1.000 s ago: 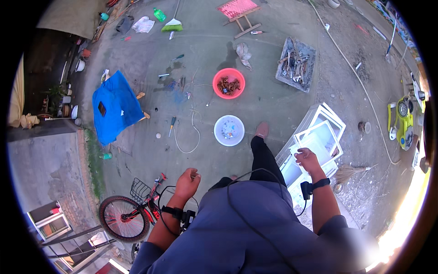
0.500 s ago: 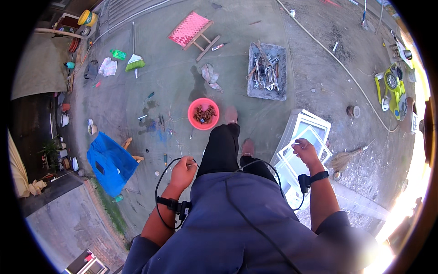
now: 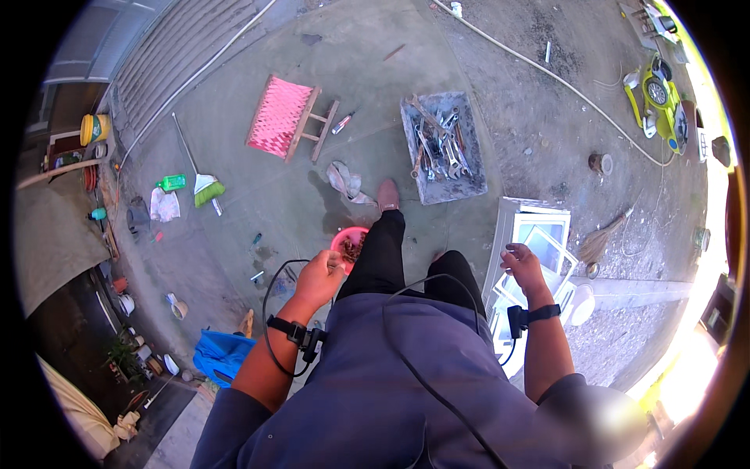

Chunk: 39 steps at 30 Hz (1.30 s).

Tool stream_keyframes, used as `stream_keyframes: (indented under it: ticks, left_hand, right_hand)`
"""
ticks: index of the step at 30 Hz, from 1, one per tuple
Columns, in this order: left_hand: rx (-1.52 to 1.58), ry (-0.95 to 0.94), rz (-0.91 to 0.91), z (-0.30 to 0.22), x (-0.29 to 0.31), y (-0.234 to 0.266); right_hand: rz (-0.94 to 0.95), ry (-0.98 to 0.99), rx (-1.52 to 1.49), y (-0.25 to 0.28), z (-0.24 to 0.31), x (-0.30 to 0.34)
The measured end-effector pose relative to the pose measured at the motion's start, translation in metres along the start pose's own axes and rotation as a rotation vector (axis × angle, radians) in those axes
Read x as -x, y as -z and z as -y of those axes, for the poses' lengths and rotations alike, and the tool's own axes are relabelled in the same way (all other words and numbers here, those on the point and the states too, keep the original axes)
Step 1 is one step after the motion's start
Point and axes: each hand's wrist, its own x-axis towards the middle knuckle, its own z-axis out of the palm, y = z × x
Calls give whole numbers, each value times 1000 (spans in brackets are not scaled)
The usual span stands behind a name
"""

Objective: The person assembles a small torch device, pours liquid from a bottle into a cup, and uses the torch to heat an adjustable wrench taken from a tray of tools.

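My left hand (image 3: 319, 280) hangs in front of my left hip, fingers loosely bent and apart, with nothing visible in it. Below it in the picture plane, a pink basin (image 3: 339, 239) holding brown pieces stands on the ground, partly hidden by that hand and my leg. My right hand (image 3: 523, 270) is held out on the right, thumb and fingers apart and half curled, no object in it. It appears over white-framed window panels (image 3: 539, 234) lying on the ground; I see no contact. Ahead lies a grey tray (image 3: 461, 190) of wrenches (image 3: 451, 148).
A stool with a pink woven seat (image 3: 277, 117) lies ahead left, a screwdriver (image 3: 342, 123) beside it. A crumpled cloth (image 3: 346, 181) is near my forward foot. Further left are a green broom (image 3: 208, 190) and a blue cloth (image 3: 219, 356). A hose (image 3: 547, 70) crosses the ground right.
I have stepped forward, one foot now beside the tray and cloth. The basin has come under my left hand and leg in view. The view has also turned; both hands stay empty.
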Motion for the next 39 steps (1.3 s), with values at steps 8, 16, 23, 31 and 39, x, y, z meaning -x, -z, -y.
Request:
stream_keyframes:
  ticks: [8,16,23,31,39]
  left_hand:
    - [-73,-71,68,-50,-62,62]
    - [-131,-196,77,-98,-136,83]
    - [-305,-319,324,-167,-239,103]
    - [-613,-480,557,-236,-322,127]
    - [-799,-646,594,-280,-367,101]
  right_hand:
    - [18,14,-120,-27,43,-18]
    - [-124,-76,-210,-15,40,-37]
    - [-268,-222,-422,-55,57,-40]
    - [-375,-234,-663,-143,105,-56]
    - [-476,-168,-629,-223,90,-97]
